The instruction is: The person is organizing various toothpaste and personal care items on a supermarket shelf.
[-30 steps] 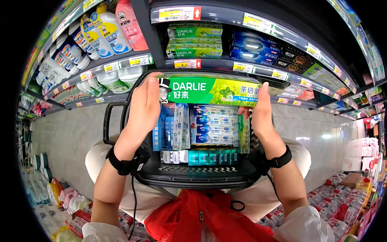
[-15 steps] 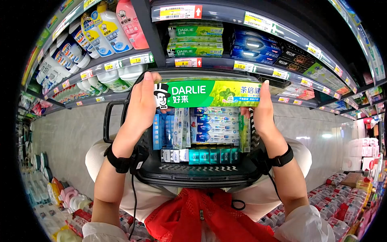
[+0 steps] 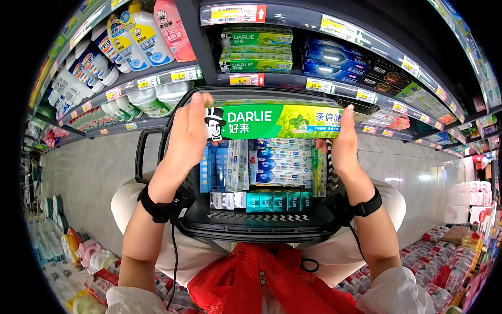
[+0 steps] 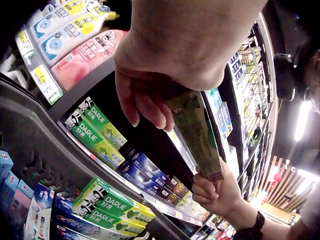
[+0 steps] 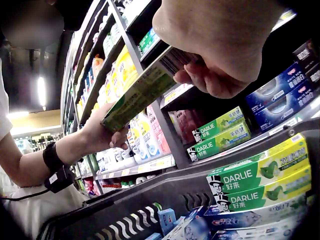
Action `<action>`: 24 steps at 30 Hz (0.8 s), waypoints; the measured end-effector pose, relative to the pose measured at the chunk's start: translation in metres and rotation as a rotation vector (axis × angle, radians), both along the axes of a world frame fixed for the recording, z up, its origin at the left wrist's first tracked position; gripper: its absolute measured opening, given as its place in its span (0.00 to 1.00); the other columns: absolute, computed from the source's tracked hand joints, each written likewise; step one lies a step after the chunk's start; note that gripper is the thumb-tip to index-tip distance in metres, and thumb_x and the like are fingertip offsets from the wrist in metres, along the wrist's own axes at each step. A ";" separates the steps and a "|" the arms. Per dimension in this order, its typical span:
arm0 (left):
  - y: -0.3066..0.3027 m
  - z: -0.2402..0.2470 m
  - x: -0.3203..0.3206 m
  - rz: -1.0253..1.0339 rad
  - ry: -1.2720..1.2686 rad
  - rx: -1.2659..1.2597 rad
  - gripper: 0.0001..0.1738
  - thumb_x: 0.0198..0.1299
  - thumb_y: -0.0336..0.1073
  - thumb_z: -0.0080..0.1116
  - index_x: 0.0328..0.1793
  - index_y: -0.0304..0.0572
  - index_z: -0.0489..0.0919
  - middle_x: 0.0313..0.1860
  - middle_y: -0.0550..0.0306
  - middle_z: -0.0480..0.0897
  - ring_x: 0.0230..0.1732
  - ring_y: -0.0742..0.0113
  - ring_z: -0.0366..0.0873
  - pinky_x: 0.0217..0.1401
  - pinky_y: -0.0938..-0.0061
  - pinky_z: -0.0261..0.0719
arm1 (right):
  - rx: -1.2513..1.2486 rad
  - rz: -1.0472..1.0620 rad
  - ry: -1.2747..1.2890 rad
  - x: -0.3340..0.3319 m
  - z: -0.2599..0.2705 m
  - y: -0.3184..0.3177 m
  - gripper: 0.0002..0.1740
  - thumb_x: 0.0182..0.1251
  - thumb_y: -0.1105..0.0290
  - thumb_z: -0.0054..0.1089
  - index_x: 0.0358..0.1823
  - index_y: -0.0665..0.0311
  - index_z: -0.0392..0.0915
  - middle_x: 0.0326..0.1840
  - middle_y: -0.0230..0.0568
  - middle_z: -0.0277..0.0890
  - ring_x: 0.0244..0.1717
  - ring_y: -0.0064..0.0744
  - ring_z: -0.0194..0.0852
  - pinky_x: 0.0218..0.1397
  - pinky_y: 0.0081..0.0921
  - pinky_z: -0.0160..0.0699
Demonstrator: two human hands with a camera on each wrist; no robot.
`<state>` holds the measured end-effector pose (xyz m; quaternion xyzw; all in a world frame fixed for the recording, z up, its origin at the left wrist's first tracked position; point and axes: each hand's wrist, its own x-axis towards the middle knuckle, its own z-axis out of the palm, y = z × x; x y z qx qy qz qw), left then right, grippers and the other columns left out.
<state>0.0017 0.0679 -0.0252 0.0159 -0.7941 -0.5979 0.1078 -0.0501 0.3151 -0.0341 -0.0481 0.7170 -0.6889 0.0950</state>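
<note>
A green and yellow DARLIE toothpaste box [image 3: 272, 121] is held level over the far side of a black shopping basket [image 3: 251, 234], its printed front facing me. My left hand [image 3: 187, 133] grips the box's left end, and my right hand [image 3: 343, 144] grips the right end, thumb along the edge. Both wrist views show the box's underside stretched between the hands. Below it, the basket holds rows of boxes: white and blue toothpaste boxes [image 3: 282, 165], teal boxes [image 3: 280, 202] and blue boxes [image 3: 207, 172]. Two more DARLIE boxes [image 5: 265, 175] lie there in the right wrist view.
Just beyond the basket, a shelf carries stacked DARLIE boxes [image 3: 256, 60] and dark blue boxes [image 3: 332, 57]. Cleaner bottles [image 3: 141, 39] stand on the left shelf. The basket's handle [image 3: 149, 157] sticks out left. Wrapped goods [image 3: 439, 267] lie behind on the right.
The box has tipped slightly, so the printed man's face at its left end now shows more fully. Both hands keep their hold, and the basket's contents look the same.
</note>
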 end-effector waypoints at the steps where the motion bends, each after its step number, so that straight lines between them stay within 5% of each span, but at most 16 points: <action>1: 0.000 0.000 0.000 0.005 -0.004 0.030 0.29 0.69 0.50 0.23 0.32 0.33 0.70 0.14 0.55 0.74 0.14 0.72 0.71 0.17 0.79 0.67 | 0.001 -0.001 -0.001 0.000 0.000 0.000 0.38 0.67 0.39 0.19 0.25 0.63 0.71 0.11 0.36 0.67 0.11 0.23 0.61 0.14 0.17 0.56; 24: 0.000 0.007 -0.001 0.064 -0.095 -0.051 0.33 0.67 0.56 0.20 0.30 0.37 0.70 0.16 0.57 0.74 0.13 0.74 0.71 0.14 0.83 0.67 | 0.042 0.079 0.010 -0.006 -0.011 0.003 0.38 0.67 0.39 0.19 0.27 0.62 0.72 0.12 0.34 0.67 0.12 0.21 0.61 0.15 0.16 0.56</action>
